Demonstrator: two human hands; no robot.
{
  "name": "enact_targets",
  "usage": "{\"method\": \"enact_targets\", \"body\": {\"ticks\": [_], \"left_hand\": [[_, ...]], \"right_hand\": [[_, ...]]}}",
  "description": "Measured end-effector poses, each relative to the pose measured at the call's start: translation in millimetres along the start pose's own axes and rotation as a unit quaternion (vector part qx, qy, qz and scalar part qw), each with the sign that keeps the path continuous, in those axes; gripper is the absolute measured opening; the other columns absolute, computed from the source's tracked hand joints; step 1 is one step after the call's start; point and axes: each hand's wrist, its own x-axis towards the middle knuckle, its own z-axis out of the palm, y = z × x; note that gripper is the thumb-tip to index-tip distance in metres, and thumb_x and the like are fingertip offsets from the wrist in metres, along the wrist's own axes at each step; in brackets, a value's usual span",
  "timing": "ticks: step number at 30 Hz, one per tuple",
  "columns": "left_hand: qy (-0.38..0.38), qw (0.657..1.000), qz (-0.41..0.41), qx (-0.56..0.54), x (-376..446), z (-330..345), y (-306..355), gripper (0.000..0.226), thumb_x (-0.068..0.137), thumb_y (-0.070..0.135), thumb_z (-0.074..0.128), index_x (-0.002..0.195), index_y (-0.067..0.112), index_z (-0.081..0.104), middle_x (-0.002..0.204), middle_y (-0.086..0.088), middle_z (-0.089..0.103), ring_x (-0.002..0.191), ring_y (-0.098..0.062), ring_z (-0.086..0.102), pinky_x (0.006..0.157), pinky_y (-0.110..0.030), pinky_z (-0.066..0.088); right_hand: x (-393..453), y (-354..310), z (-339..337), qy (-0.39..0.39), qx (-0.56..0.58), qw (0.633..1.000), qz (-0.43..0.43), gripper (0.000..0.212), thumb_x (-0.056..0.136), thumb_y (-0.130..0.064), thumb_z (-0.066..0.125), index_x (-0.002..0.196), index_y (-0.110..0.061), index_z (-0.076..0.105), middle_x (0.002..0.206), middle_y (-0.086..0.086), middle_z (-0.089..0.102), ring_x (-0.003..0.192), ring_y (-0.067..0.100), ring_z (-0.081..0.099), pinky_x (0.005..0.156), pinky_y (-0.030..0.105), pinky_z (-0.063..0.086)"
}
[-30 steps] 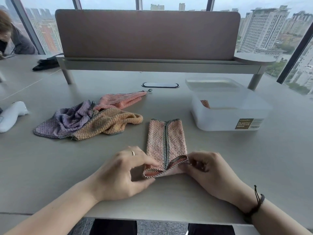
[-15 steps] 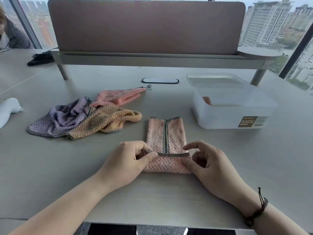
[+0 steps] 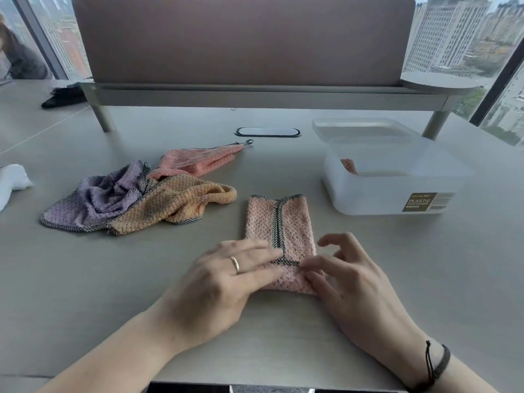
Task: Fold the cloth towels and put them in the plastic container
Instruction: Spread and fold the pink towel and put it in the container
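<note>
A pink towel [image 3: 279, 219] with checked trim lies as a narrow strip on the table in front of me, its near end folded up over itself. My left hand [image 3: 226, 276] rests flat on the left part of that folded flap, fingers straight. My right hand [image 3: 348, 282] pinches the flap's right corner between thumb and forefinger, its other fingers lifted. A translucent plastic container [image 3: 368, 199] stands open to the right, with a piece of pink towel [image 3: 348, 165] showing inside. To the left, a purple towel [image 3: 96, 199], an orange towel [image 3: 170, 205] and a salmon towel [image 3: 198, 160] lie crumpled together.
The container's lid [image 3: 360, 129] lies just behind it. A brown desk divider [image 3: 241, 41] on metal legs closes off the back, with a cable slot [image 3: 268, 132] in front of it. A white object [image 3: 11, 180] sits at the left edge. A person [image 3: 19, 58] is seated far left.
Both hands lifted the towel's near end and folded it away from me over the strip. My left hand then let go and flattened onto the flap.
</note>
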Motion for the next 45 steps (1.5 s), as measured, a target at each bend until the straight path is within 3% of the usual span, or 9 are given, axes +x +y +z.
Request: {"method": "enact_targets", "body": {"ticks": [5,11,19,23,30,34,38,42,45], "left_hand": [[-0.138,0.986,-0.016,-0.091,-3,-2,3,0.049,0.093,0.021,0.054,0.142,0.022,0.054,0.148,0.009,0.051,0.144,-0.005,0.037,0.120,-0.025,0.024],[-0.151,0.980,-0.050,-0.116,-1,-3,1,0.050,0.096,0.039,0.056,0.145,0.033,0.048,0.148,0.017,0.048,0.143,0.011,0.026,0.118,-0.013,0.020],[-0.111,0.979,-0.081,-0.149,-2,2,-1,0.045,0.093,0.038,0.062,0.138,0.034,0.058,0.142,0.023,0.053,0.139,0.007,0.037,0.116,-0.024,0.033],[-0.075,0.980,-0.109,-0.151,-4,1,-1,0.048,0.089,0.038,0.068,0.135,0.031,0.059,0.139,0.019,0.058,0.134,0.010,0.043,0.112,-0.018,0.036],[0.035,0.976,-0.169,-0.131,-3,-1,-4,0.040,0.080,0.009,0.079,0.115,0.027,0.072,0.110,0.018,0.073,0.102,0.011,0.065,0.090,-0.008,0.046],[0.063,0.959,-0.230,-0.150,-1,-1,-6,0.027,0.082,0.019,0.080,0.105,0.032,0.076,0.095,0.021,0.074,0.090,0.006,0.068,0.078,-0.013,0.051],[0.080,0.939,-0.289,-0.171,3,2,-10,0.006,0.084,0.032,0.077,0.088,0.030,0.073,0.062,0.017,0.064,0.053,-0.003,0.055,0.051,-0.017,0.042],[0.071,0.925,-0.314,-0.200,13,7,-17,0.013,0.087,0.039,0.073,0.084,0.027,0.069,0.061,0.003,0.066,0.050,-0.006,0.049,0.051,-0.028,0.042],[0.067,0.926,-0.326,-0.177,19,11,-19,0.015,0.085,0.038,0.073,0.088,0.025,0.065,0.059,0.004,0.066,0.048,-0.006,0.049,0.049,-0.016,0.036]], "right_hand": [[1,2,3,-0.017,-0.039,0.998,-0.044,0.028,0.093,-0.043,0.049,0.102,-0.033,0.074,0.129,-0.009,0.056,0.096,0.014,0.059,0.082,0.037,0.053],[-1,0,-4,-0.084,-0.110,0.985,-0.103,0.060,0.084,-0.075,0.048,0.117,-0.029,0.070,0.145,-0.018,0.048,0.131,0.011,0.044,0.106,0.033,0.032],[0,3,-1,-0.026,-0.125,0.983,-0.131,0.028,0.094,-0.046,0.057,0.110,-0.031,0.073,0.116,-0.020,0.070,0.103,0.009,0.064,0.095,0.037,0.046],[1,1,-1,-0.001,-0.138,0.980,-0.147,0.021,0.099,-0.039,0.053,0.101,-0.030,0.071,0.105,-0.019,0.073,0.097,0.010,0.066,0.092,0.038,0.046],[-2,0,-8,0.003,-0.041,0.997,-0.065,0.030,0.093,-0.057,0.049,0.100,-0.034,0.067,0.091,-0.021,0.069,0.092,0.001,0.058,0.090,0.026,0.040],[-1,-1,-9,0.015,-0.034,0.998,-0.045,0.033,0.075,-0.054,0.068,0.102,-0.036,0.068,0.088,-0.020,0.068,0.089,-0.001,0.049,0.080,0.026,0.043],[9,-2,-8,0.043,0.042,0.998,0.025,0.017,0.078,-0.039,0.078,0.093,-0.035,0.070,0.073,-0.018,0.062,0.073,-0.004,0.052,0.066,0.014,0.038],[23,1,-3,0.034,0.117,0.985,0.120,0.015,0.077,-0.038,0.081,0.088,-0.032,0.073,0.063,-0.015,0.063,0.057,0.001,0.055,0.052,0.012,0.037],[34,3,0,0.007,0.112,0.983,0.147,0.021,0.078,-0.045,0.078,0.091,-0.032,0.071,0.060,-0.011,0.063,0.053,0.001,0.055,0.053,0.020,0.041]]}}
